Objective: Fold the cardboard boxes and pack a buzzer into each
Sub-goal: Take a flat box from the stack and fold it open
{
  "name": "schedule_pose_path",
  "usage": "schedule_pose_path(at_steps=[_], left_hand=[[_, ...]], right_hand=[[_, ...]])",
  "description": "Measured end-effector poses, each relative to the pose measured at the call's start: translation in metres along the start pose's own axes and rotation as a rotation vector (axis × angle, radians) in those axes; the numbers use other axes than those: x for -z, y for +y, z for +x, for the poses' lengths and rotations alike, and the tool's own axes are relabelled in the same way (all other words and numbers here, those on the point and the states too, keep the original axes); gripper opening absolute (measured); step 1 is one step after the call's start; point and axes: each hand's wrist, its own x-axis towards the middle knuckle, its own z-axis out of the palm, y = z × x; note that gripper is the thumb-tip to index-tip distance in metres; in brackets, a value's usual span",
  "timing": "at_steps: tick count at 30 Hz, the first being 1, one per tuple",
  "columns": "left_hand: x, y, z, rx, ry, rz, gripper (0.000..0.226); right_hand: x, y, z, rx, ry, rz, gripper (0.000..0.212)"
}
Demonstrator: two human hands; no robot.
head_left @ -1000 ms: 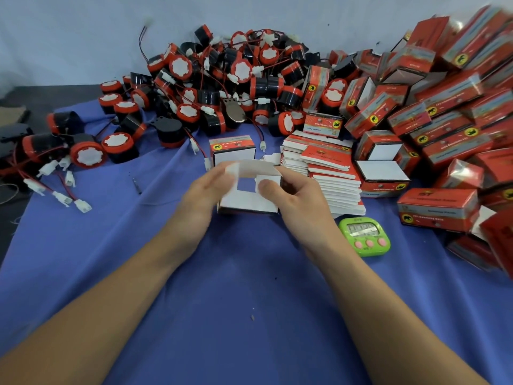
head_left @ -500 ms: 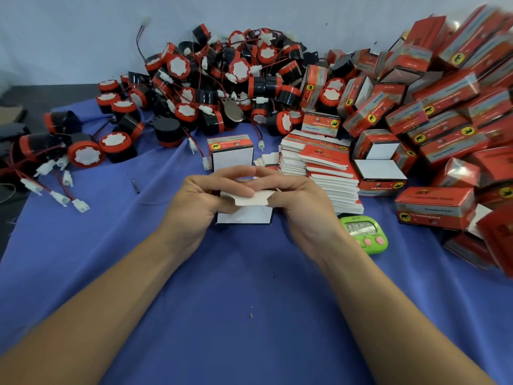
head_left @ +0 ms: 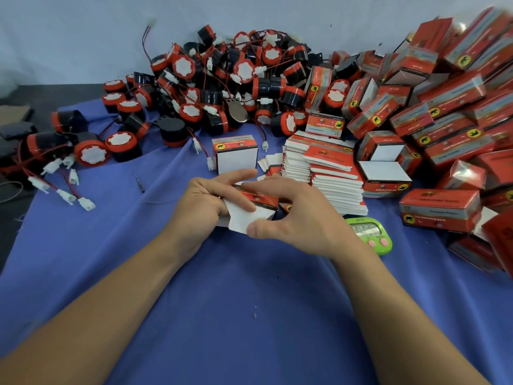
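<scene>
Whereas 1 second ago the small red-and-white cardboard box faced up with its white flap lifted and its hollow showing, it is now turned between both hands with its red printed side uppermost. It is held just above the blue cloth-covered worktop, in the middle of the view. The left hand grips its left end, fingers reaching over the top. The right hand is clamped on the right end, fingers across the red face and thumb pressed against the white end flap. That flap has come down from upright but juts out untucked at the near side.

I judge the fold of this end nearly done, with only the tuck left; whether the far end is closed cannot be told. Since the box showed hollow before, it is probably unfilled. The heap of round black-and-red buzzers with white caps lies well behind, past 1 upright folded box. The stack of flat unfolded cartons sits just right of the hands, so plenty remain.
</scene>
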Motion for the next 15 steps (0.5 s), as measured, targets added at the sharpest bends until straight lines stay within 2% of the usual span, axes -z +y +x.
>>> schedule_pose_path(at_steps=[2, 5, 7, 11, 15], left_hand=[[0.003, 0.001, 0.000, -0.005, -0.008, 0.023, 0.054], [0.011, -0.001, 0.002, -0.012, -0.036, 0.050, 0.061], [0.013, -0.002, 0.003, -0.039, -0.053, 0.105, 0.058], [0.007, -0.007, 0.002, -0.166, -0.057, 0.366, 0.046], [0.006, -0.010, 0.004, -0.219, -0.021, 0.433, 0.044]], right_hand=[[-0.002, -0.001, 0.002, 0.035, 0.044, -0.064, 0.062], [-0.007, 0.001, 0.006, 0.036, 0.124, -0.092, 0.048], [-0.009, 0.004, 0.008, 0.020, 0.154, -0.091, 0.044], [-0.009, 0.008, 0.007, 0.000, 0.156, -0.102, 0.034], [-0.008, 0.011, 0.009, -0.006, 0.153, -0.128, 0.029]])
